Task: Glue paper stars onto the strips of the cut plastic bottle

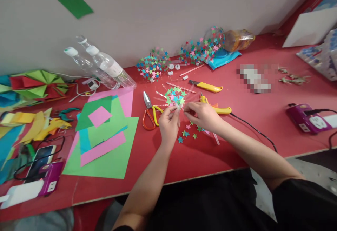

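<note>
One star cluster (174,94), clamped in your left fingers (167,114), juts toward the worktop (263,115)'s back edge, right fingers (192,107) just beside, grip unclear

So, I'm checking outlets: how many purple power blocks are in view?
2: the left block by the phone at lower left, and the right block toward the picture's right edge.

From afar I'm seeing a green rectangle (73,3) clinging to the wall (158,10), while clear bottles (116,70) are standing below it. Coloured paper sheets (116,161) are overlapping on the left of the red table (263,126), a small pink piece (99,116) lying on top. A phone (43,155) is resting beside one purple power box (54,175) (I'm spotting a second purple box (297,117) far right). An amber-tinted bottle (237,41) is lying beside a blue packet (223,59).
</note>
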### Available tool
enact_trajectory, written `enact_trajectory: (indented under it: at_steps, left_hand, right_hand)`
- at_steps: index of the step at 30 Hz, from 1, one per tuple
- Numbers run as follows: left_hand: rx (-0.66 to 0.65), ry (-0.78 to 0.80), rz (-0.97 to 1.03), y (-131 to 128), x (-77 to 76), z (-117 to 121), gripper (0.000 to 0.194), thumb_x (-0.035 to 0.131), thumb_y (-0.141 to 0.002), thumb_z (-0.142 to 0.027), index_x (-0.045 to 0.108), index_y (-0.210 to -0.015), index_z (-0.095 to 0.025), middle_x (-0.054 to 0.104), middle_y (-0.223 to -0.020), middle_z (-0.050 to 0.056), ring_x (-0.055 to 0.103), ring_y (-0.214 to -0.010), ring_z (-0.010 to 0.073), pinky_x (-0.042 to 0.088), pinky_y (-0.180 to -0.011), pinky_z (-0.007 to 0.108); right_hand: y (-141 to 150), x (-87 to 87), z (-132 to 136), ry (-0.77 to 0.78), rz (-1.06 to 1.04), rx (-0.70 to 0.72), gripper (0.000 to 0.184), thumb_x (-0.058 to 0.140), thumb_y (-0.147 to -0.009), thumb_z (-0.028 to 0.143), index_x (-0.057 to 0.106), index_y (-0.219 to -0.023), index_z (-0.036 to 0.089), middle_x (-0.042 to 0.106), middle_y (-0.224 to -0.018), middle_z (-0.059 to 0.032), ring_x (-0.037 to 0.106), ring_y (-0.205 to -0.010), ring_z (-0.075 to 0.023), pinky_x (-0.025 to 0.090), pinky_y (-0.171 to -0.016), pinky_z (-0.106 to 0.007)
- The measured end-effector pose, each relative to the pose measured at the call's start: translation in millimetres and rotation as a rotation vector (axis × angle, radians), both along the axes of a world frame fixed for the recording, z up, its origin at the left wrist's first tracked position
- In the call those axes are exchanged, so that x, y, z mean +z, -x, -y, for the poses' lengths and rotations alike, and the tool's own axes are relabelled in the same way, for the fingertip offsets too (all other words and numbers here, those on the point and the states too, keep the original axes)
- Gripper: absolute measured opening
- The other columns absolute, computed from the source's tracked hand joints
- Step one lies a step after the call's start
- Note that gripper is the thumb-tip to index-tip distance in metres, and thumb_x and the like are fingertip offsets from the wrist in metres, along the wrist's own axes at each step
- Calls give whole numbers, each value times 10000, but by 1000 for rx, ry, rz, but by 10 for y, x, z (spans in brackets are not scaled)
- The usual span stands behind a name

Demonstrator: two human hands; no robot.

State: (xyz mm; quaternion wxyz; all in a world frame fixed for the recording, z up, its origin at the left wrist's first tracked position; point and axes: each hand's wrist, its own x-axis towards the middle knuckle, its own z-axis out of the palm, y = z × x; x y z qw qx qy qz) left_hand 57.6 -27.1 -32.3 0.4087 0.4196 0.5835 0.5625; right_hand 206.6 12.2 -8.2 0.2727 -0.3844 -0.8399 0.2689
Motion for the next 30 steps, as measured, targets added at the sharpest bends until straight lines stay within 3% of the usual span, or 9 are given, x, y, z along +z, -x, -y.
enact_trajectory:
  at_steps: [12, 21, 30]
  left_hand:
    - [-22, 9, 5, -17, -28, 35, 214, 639, -806, -385, 632, -839, -174, 406, -439, -90, 330, -362, 59, 264, -371, 185]
    - [-83, -47, -128, 3, -65, 89, 149, 555, -855, -290, 641, -878, -171, 405, -471, -81, 343, -394, 67, 280, -420, 195]
    - [-48, -74, -360, 19, -75, 107, 230, 519, -891, -281, 684, -992, -157, 510, -523, -43, 486, -479, 107, 406, -533, 226]
  right_hand:
    - [104, -44, 54, 98, -24, -213, 149, 514, -875, 304, 584, -955, 201, 597, -656, 23, 524, -556, -109, 325, -561, -217]
    - [162, -19, 53, 162, -64, -196, 115, 527, -860, 291, 602, -859, 203, 547, -602, 34, 495, -544, -108, 305, -559, -218]
    - [170, -73, 49, 162, -58, -189, 91, 497, -839, 279, 544, -821, 203, 530, -606, 33, 490, -541, -112, 303, -551, -219]
